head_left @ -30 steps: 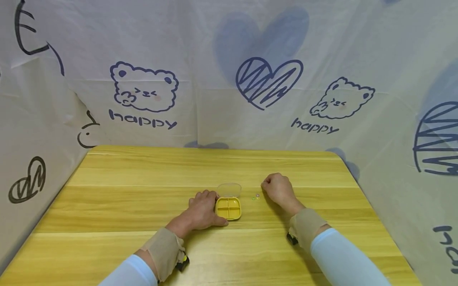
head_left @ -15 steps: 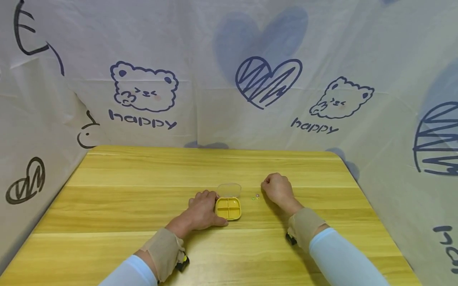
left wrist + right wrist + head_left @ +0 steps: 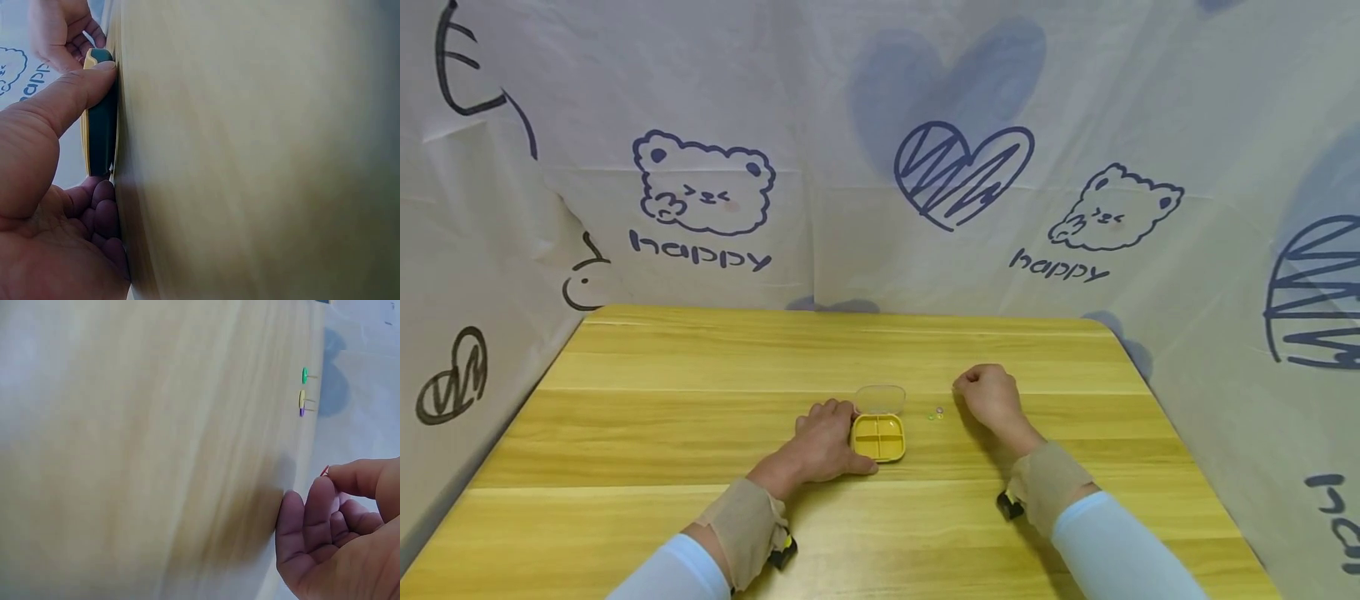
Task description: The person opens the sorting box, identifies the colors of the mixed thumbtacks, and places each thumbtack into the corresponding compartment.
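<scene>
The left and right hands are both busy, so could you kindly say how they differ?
The left hand holds the yellow box between thumb and fingers, whereas the right hand pinches a small red piece. The left hand's thumb is wide of its fingers; the right hand's thumb nearly meets a fingertip. Both are bare, with a beige wrap and a pale blue sleeve behind.

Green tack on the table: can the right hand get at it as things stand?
Probably not cleanly: the right hand is near, but it pinches a small red piece, and the yellow tack and purple tack lie on its side of the green tack.
</scene>
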### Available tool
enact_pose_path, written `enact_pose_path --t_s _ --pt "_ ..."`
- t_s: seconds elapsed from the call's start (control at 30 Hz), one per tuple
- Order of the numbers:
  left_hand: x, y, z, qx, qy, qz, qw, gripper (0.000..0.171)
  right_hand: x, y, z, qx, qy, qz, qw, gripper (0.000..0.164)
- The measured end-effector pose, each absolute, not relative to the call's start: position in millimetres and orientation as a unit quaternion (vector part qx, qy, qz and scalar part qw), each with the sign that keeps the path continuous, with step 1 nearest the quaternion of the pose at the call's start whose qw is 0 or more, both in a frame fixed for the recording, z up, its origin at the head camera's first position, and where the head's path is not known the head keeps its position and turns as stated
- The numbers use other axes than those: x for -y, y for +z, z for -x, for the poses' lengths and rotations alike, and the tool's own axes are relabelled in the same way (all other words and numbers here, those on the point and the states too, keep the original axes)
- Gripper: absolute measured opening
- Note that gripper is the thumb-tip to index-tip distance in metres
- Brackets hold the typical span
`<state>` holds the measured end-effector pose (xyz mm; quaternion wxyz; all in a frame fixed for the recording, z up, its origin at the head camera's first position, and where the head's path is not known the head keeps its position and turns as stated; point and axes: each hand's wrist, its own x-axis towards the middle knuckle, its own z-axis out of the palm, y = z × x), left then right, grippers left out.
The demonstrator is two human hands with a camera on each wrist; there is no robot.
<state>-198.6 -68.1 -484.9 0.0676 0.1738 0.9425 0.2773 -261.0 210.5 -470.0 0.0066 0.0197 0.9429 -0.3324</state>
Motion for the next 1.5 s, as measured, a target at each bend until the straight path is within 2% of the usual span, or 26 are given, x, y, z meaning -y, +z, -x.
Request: enact_pose_path --t_s 0.63,1.03,1.23,1.5 --pt "68.0 -486.8 200.4 -0.943 0.276 -0.175 0.063 0.072 -205.8 -469.1 237.2 -0.884 -0.462 -0.071 0.014 0.024" --pt "67.9 -485.5 199.0 -0.942 0.28 -0.176 0.064 0.072 -198.2 -465.7 222.5 -0.746 -0.655 -0.104 0.065 0.027" --pt "68.4 -485.9 198.5 -0.939 0.286 -0.177 0.067 0.072 -195.3 -460.9 212.5 -0.641 -0.749 -0.123 0.113 0.032" --pt "68.0 -487.0 198.9 -0.94 0.284 -0.178 0.059 0.073 -188.1 -455.5 201.2 -0.508 -0.835 -0.147 0.152 0.011"
